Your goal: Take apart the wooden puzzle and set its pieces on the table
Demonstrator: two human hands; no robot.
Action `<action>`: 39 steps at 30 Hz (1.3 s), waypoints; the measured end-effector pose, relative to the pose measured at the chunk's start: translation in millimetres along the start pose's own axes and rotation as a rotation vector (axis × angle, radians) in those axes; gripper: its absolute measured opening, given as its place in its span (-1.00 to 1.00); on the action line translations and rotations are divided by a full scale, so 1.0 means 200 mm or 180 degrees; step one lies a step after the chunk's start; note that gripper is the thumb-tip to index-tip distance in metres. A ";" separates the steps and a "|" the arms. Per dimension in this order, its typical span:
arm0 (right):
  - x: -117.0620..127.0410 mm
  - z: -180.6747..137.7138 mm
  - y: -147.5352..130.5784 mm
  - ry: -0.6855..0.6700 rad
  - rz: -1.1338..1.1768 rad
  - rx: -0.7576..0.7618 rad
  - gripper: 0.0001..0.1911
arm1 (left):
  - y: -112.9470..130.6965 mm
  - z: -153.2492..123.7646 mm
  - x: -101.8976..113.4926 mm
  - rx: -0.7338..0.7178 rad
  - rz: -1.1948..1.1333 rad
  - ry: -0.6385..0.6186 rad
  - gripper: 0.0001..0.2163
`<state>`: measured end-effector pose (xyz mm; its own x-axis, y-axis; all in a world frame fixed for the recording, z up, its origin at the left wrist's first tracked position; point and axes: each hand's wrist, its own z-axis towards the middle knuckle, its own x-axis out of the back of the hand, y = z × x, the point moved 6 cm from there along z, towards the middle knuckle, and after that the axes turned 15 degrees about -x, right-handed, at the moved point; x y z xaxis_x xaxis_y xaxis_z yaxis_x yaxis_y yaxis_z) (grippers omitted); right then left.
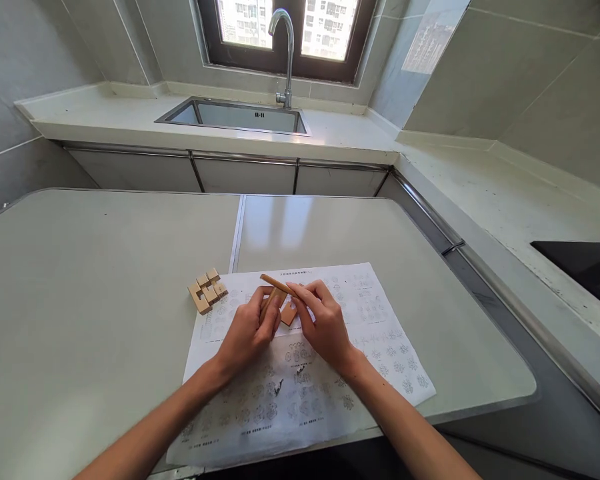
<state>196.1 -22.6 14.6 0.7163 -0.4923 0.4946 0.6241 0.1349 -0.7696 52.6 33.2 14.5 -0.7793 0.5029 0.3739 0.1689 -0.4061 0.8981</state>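
Note:
Both my hands meet over a printed instruction sheet (360, 320) on a pale table (105, 280). My left hand (247, 333) is closed on a notched wooden puzzle piece (270, 305). My right hand (323, 323) pinches a thin wooden stick piece (276, 283), whose free end points up and left above the left hand's piece. Another wooden piece (289, 313) shows between the two hands; I cannot tell which hand holds it. A cluster of light wooden puzzle pieces (207, 291) lies on the table just left of the sheet.
Behind the table runs a white counter (105, 120) with a steel sink (240, 117) and a tap (286, 53) under a window. The counter continues along the right wall to a dark hob (587, 263). A gap separates table and counter.

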 end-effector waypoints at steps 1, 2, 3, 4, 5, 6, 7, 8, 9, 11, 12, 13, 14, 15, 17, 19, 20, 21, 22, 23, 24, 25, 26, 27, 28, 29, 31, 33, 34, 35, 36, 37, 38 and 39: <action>0.00 0.00 0.00 0.0024 -0.0003 0.0013 -0.62 | 0.00 0.00 0.00 -0.0005 0.0033 -0.0004 -0.68; 0.00 0.00 0.00 0.0043 -0.0007 0.0023 -0.61 | -0.01 0.00 0.01 -0.0010 0.0067 0.0000 -0.67; 0.00 -0.01 0.00 0.0057 -0.0008 0.0032 -0.61 | -0.01 0.00 0.01 -0.0016 0.0101 0.0011 -0.67; 0.00 -0.01 0.00 0.0070 -0.0007 0.0037 -0.61 | -0.01 0.00 0.01 -0.0020 0.0126 0.0019 -0.67; 0.00 -0.01 0.00 0.0084 -0.0005 0.0043 -0.61 | -0.01 0.00 0.02 -0.0023 0.0136 0.0022 -0.66; 0.00 -0.01 0.00 0.0098 -0.0003 0.0052 -0.61 | -0.01 0.00 0.02 -0.0026 0.0135 0.0019 -0.66; 0.00 -0.01 0.00 0.0114 -0.0001 0.0062 -0.61 | -0.01 0.00 0.02 -0.0029 0.0130 0.0014 -0.65; 0.00 -0.01 0.00 0.0131 -0.0003 0.0069 -0.61 | -0.01 0.00 0.02 -0.0031 0.0122 0.0005 -0.65; 0.00 -0.01 0.00 0.0143 -0.0014 0.0071 -0.62 | -0.01 0.00 0.02 -0.0037 0.0121 -0.0003 -0.64; 0.00 0.00 -0.01 0.0150 -0.0053 0.0063 -0.62 | -0.01 0.00 0.02 -0.0057 0.0152 -0.0013 -0.64; 0.00 0.00 -0.01 0.0152 -0.0071 0.0052 -0.62 | -0.01 0.01 0.02 -0.0064 0.0167 -0.0013 -0.64; 0.00 0.00 -0.01 0.0152 -0.0086 0.0041 -0.62 | 0.00 0.01 0.03 -0.0063 0.0168 -0.0016 -0.64; 0.00 0.00 -0.01 0.0154 -0.0097 0.0029 -0.62 | 0.00 0.01 0.03 -0.0058 0.0155 -0.0016 -0.64; 0.00 0.00 -0.01 0.0155 -0.0104 0.0014 -0.63 | 0.00 0.01 0.03 -0.0047 0.0137 -0.0011 -0.64; 0.00 0.00 0.00 0.0161 -0.0118 -0.0018 -0.64 | 0.00 0.01 0.02 -0.0011 0.0081 -0.0005 -0.65; 0.00 0.00 0.00 0.0175 -0.0123 -0.0040 -0.65 | -0.01 0.01 0.01 0.0036 -0.0005 0.0016 -0.65; 0.00 0.00 0.00 0.0187 -0.0110 -0.0051 -0.66 | -0.01 0.00 0.00 0.0053 -0.0057 0.0032 -0.66; 0.00 0.00 0.00 0.0205 -0.0092 -0.0065 -0.66 | -0.01 0.00 -0.02 0.0064 -0.0118 0.0047 -0.66; 0.01 0.00 0.01 0.0221 -0.0077 -0.0083 -0.67 | -0.01 0.00 -0.03 0.0064 -0.0181 0.0062 -0.67; 0.01 0.00 0.01 0.0236 -0.0067 -0.0106 -0.67 | 0.00 -0.01 -0.04 0.0053 -0.0237 0.0072 -0.68; 0.01 0.00 0.02 0.0251 -0.0060 -0.0127 -0.68 | 0.00 -0.01 -0.05 0.0037 -0.0290 0.0077 -0.69; 0.01 0.00 0.02 0.0264 -0.0058 -0.0146 -0.68 | 0.01 -0.01 -0.06 0.0017 -0.0335 0.0075 -0.70; 0.01 0.00 0.02 0.0273 -0.0059 -0.0157 -0.67 | 0.01 -0.01 -0.07 -0.0003 -0.0369 0.0072 -0.71; 0.01 0.00 0.03 0.0279 -0.0059 -0.0162 -0.67 | 0.02 -0.01 -0.07 -0.0019 -0.0387 0.0073 -0.72; 0.01 0.00 0.03 0.0280 -0.0059 -0.0163 -0.67 | 0.02 -0.01 -0.07 -0.0032 -0.0386 0.0071 -0.72; 0.01 0.00 0.03 0.0287 -0.0062 -0.0167 -0.67 | 0.02 -0.01 -0.07 -0.0039 -0.0369 0.0065 -0.72; 0.02 0.00 0.03 0.0334 -0.0085 -0.0213 -0.67 | 0.02 -0.01 -0.06 -0.0074 -0.0283 0.0026 -0.72; 0.05 0.01 0.04 0.0438 -0.0135 -0.0334 -0.69 | 0.03 -0.02 -0.06 -0.0165 -0.0178 -0.0069 -0.72; 0.06 0.02 0.04 0.0489 -0.0173 -0.0409 -0.71 | 0.03 -0.02 -0.07 -0.0230 -0.0139 -0.0125 -0.73; 0.07 0.02 0.05 0.0519 -0.0220 -0.0478 -0.72 | 0.04 -0.02 -0.07 -0.0287 -0.0110 -0.0165 -0.73; 0.08 0.03 0.05 0.0523 -0.0274 -0.0529 -0.73 | 0.04 -0.02 -0.07 -0.0329 -0.0089 -0.0181 -0.73; 0.08 0.03 0.05 0.0515 -0.0331 -0.0570 -0.75 | 0.05 -0.02 -0.07 -0.0353 -0.0067 -0.0164 -0.72; 0.08 0.03 0.06 0.0500 -0.0389 -0.0607 -0.76 | 0.05 -0.01 -0.06 -0.0362 -0.0036 -0.0112 -0.72; 0.08 0.03 0.06 0.0488 -0.0454 -0.0644 -0.78 | 0.04 -0.01 -0.05 -0.0355 0.0002 -0.0037 -0.72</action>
<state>216.7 -22.7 15.5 0.5606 -0.6202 0.5487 0.6293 -0.1117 -0.7691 59.8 23.5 18.3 -0.7720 0.5112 0.3777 0.1006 -0.4885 0.8667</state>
